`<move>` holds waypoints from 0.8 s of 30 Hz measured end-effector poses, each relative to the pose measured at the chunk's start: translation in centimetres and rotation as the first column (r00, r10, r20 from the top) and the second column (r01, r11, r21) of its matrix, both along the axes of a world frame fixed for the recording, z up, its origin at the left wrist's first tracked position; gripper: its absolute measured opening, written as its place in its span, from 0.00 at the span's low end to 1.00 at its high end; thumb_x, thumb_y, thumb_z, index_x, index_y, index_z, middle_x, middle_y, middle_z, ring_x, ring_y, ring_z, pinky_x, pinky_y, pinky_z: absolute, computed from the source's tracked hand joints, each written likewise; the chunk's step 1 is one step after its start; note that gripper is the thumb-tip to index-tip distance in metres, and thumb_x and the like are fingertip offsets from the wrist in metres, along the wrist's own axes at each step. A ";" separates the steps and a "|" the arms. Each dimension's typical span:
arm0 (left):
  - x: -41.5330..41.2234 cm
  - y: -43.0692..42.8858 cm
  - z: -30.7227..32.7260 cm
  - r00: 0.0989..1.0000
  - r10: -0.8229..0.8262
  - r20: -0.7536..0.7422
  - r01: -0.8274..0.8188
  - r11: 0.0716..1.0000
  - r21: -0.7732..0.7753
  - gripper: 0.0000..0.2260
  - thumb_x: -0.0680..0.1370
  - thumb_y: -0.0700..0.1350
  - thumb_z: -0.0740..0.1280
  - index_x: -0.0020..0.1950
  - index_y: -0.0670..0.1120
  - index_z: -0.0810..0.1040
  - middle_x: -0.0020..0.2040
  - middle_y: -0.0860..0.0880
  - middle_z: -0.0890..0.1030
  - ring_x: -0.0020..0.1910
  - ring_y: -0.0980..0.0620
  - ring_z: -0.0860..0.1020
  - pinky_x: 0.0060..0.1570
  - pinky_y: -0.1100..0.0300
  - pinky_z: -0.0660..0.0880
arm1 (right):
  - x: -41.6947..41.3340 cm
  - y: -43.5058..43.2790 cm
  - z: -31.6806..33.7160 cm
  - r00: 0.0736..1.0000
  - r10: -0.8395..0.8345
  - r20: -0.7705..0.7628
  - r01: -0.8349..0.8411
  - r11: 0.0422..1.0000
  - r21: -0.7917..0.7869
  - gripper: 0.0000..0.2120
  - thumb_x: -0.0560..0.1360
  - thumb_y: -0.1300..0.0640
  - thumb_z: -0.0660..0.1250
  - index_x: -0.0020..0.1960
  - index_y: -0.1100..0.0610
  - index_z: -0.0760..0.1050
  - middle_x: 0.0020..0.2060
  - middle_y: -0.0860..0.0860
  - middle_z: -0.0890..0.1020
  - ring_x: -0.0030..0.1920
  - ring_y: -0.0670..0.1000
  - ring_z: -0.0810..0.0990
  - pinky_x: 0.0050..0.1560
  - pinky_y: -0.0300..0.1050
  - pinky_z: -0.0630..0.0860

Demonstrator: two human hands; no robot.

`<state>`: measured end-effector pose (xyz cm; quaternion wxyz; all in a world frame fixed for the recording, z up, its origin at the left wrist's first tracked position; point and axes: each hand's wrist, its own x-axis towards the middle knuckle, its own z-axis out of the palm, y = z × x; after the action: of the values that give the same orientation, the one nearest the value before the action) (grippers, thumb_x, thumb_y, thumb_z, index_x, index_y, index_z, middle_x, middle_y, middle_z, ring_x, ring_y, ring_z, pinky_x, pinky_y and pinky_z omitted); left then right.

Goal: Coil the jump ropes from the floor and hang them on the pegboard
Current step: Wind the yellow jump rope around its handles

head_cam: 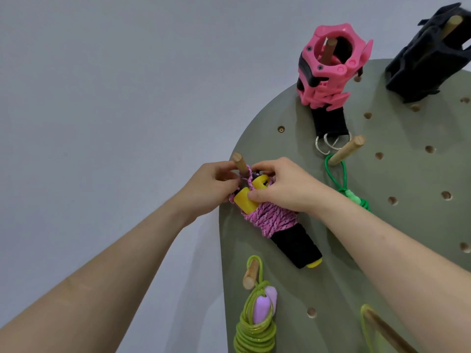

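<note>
Grip: right hand curls round the top of the coiled pink-and-black jump rope, thumb pressing a yellow handle cap. Left hand pinches a loop of the same rope beside the wooden peg. Bundle lies against the green pegboard just under that peg — braided cord wound tight round black foam handles, which slant down to the right.

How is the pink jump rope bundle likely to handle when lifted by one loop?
Probably floppy: the pink jump rope is braided cord, so wraps may loosen. The black, foam-like grip likely resists slipping and weighs the lower end down.
</note>
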<state>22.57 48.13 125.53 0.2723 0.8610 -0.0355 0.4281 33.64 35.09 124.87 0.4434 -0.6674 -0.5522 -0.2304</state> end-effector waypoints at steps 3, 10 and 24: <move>0.5 -0.6 -0.1 1.000 0.017 -0.008 -0.016 1.000 0.027 0.14 0.78 0.35 0.60 0.53 0.51 0.80 0.45 0.49 0.82 0.34 0.61 0.77 0.36 0.68 0.75 | -0.3 -0.8 0.3 0.996 -0.078 -0.038 0.081 0.995 0.060 0.18 0.75 0.47 0.68 0.62 0.54 0.77 0.57 0.53 0.82 0.56 0.51 0.79 0.56 0.45 0.74; 0.4 -0.5 -0.1 0.989 0.127 -0.071 -0.116 0.982 0.152 0.16 0.74 0.46 0.72 0.60 0.54 0.76 0.47 0.58 0.79 0.42 0.62 0.77 0.44 0.67 0.73 | -0.1 -0.8 -1.9 0.935 -0.260 0.240 0.275 0.961 -0.034 0.32 0.69 0.38 0.72 0.69 0.48 0.68 0.54 0.50 0.74 0.55 0.53 0.75 0.55 0.51 0.74; 2.9 0.6 -5.1 0.814 0.295 0.500 -0.504 0.787 0.356 0.12 0.76 0.49 0.69 0.59 0.53 0.79 0.43 0.51 0.72 0.39 0.53 0.71 0.40 0.61 0.69 | 1.8 -1.5 -8.4 0.946 -0.187 0.264 0.178 0.982 0.060 0.41 0.73 0.46 0.69 0.78 0.46 0.50 0.59 0.52 0.75 0.60 0.55 0.74 0.59 0.51 0.72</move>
<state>25.43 48.72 120.38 -0.0599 0.7750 -0.0089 0.6290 35.41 33.64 116.51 0.3527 -0.6703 -0.5390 -0.3684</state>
